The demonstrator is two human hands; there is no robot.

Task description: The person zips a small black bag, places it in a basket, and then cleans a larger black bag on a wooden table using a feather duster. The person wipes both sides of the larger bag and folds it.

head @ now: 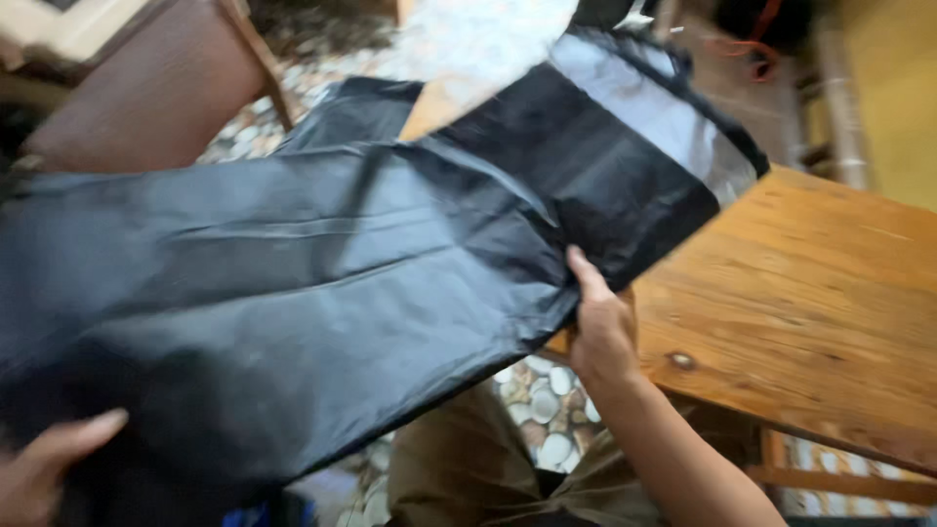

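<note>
1. Fabric first: a large black garment (293, 293) of thin, slightly shiny cloth spreads across most of the head view, held up in the air and slanting from lower left to upper right.
2. Its far end has a paler grey band (654, 112) along the edge, which hangs over the corner of the wooden surface (810, 312).
3. The right hand (600, 327) grips the lower edge of the garment near the middle of the view, thumb pointing up against the cloth and the fingers clenched on the fabric behind it, just beside the edge of the surface.
4. The left hand (44, 464) sits at the bottom left corner, under the near end of the garment; only part of it shows, with the thumb stretched along the cloth. It touches the fabric, but whether its fingers close on it I cannot tell.
5. The two hands are well apart, with the cloth stretched between them in long creases.
6. Below the garment, the person's lap in olive-brown trousers (468, 468) shows, and beyond it a floor (547, 400) of pale rounded pebbles.
7. At the upper left stands a reddish-brown chair (146, 88) with a wooden frame, partly behind the cloth.
8. A yellow wall (898, 88) rises at the far right, behind the surface.
</note>
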